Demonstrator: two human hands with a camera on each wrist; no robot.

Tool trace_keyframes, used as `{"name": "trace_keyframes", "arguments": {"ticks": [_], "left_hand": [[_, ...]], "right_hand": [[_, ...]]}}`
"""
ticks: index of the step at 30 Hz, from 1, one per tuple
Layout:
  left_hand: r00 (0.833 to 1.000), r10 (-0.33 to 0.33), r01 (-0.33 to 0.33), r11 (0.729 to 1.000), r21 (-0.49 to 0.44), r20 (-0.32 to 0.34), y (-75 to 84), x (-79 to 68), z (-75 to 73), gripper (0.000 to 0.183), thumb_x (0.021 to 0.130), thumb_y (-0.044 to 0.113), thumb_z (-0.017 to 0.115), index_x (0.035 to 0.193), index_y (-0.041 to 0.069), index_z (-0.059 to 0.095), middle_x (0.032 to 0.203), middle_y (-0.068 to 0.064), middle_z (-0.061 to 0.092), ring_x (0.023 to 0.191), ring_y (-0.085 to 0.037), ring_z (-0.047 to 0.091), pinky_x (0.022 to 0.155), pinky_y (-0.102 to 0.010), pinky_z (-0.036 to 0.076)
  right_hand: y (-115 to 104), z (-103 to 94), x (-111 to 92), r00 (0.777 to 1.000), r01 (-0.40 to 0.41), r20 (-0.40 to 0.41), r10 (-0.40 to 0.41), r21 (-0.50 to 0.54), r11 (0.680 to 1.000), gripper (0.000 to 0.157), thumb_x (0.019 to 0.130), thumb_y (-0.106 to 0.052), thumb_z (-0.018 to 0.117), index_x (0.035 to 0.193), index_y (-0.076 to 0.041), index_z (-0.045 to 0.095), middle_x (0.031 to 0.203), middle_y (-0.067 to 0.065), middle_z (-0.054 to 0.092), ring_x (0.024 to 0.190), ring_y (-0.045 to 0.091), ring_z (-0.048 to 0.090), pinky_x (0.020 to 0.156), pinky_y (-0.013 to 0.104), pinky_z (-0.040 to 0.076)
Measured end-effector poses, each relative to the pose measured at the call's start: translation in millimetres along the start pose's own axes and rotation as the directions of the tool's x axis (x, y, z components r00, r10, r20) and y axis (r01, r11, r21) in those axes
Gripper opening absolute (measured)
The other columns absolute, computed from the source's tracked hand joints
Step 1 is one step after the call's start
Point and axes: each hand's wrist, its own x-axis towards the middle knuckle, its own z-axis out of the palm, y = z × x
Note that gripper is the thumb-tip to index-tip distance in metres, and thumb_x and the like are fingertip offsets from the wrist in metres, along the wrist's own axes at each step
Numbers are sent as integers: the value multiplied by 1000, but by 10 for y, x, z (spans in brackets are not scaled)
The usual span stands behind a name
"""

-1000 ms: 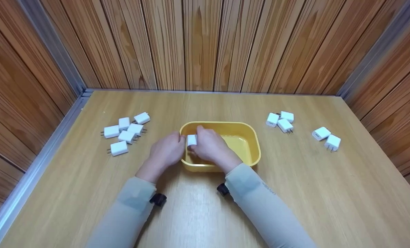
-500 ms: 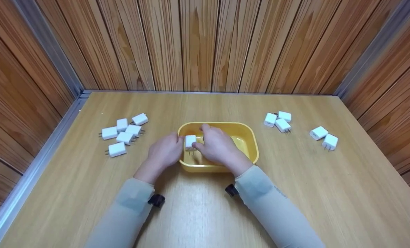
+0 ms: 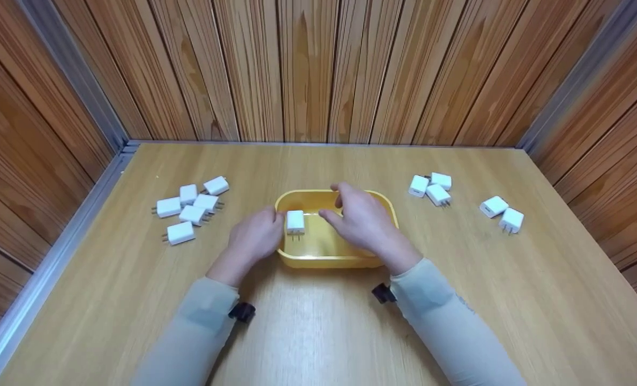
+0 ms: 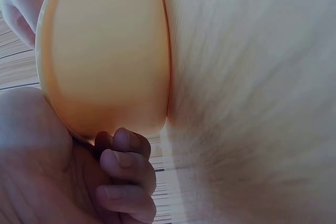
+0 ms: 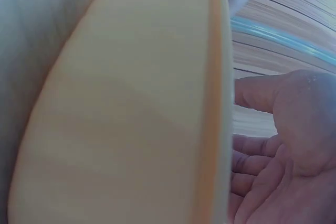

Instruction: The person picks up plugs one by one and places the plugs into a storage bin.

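In the head view a yellow plastic tub (image 3: 329, 262) stands mid-table. One white charger plug (image 3: 295, 220) lies inside at its left end, prongs facing the near side. My left hand (image 3: 256, 233) grips the tub's left rim; in the left wrist view its curled fingers (image 4: 126, 166) sit against the tub's outer wall (image 4: 110, 51). Over the tub's right half hovers my right hand (image 3: 362, 219), thumb and fingers spread with nothing between them. The right wrist view shows the right palm (image 5: 294, 161) beyond the tub wall (image 5: 121, 103).
Several white charger plugs (image 3: 180, 233) lie in a cluster on the table at left. A group of three plugs (image 3: 418, 185) is at back right, with a pair of plugs (image 3: 511, 220) farther right. Wood-panelled walls (image 3: 307, 69) border the table.
My right hand has let go of the charger plug in the tub and moved to the right, its fingers spreading. The left hand has stayed at the rim.
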Motion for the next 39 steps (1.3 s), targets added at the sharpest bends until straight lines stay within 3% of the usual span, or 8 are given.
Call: {"name": "trace_keyframes", "arguments": {"ticks": [13, 20, 25, 31, 39], "left_hand": [[999, -23, 24, 999, -34, 27, -12, 2, 3, 51, 120, 40, 35, 140, 4, 64, 115, -13, 66, 105, -33, 63, 96, -53, 50], [999, -18, 20, 999, -39, 38, 3, 0, -9, 52, 120, 40, 34, 143, 4, 63, 117, -12, 65, 107, -32, 62, 98, -53, 50], [1000, -15, 15, 1000, -26, 21, 0, -6, -9, 50, 119, 40, 34, 135, 5, 65, 113, -12, 65, 104, -33, 63, 97, -54, 50], [999, -26, 28, 999, -36, 36, -7, -14, 0, 49, 120, 40, 34, 136, 5, 64, 111, -11, 64, 102, -31, 62, 93, -50, 49], [999, -29, 30, 999, -45, 27, -3, -24, -7, 48, 120, 40, 34, 135, 7, 65, 108, -10, 64, 100, -30, 63, 91, -48, 49]], "right_hand": [[371, -393, -67, 996, -34, -83, 35, 18, 999, 60, 110, -39, 71, 157, -5, 56, 132, 16, 69, 115, 33, 68, 94, 51, 58], [822, -715, -132, 985, -118, -122, 121, 28, 993, 58, 112, -38, 68, 155, -2, 56, 135, 20, 66, 119, 38, 67, 98, 55, 58], [1181, -923, -181, 974, -188, -128, 188, 13, 982, 60, 113, -43, 65, 154, 0, 55, 139, 24, 63, 124, 42, 64, 98, 58, 57], [1613, -1115, -257, 948, -284, -141, 286, 33, 958, 72, 113, -52, 60, 160, 1, 49, 145, 28, 58, 128, 48, 59, 98, 61, 55], [2060, -1272, -357, 915, -379, -152, 373, -10, 925, 76, 114, -53, 55, 161, 6, 45, 152, 37, 49, 135, 56, 50, 108, 73, 44]]}}
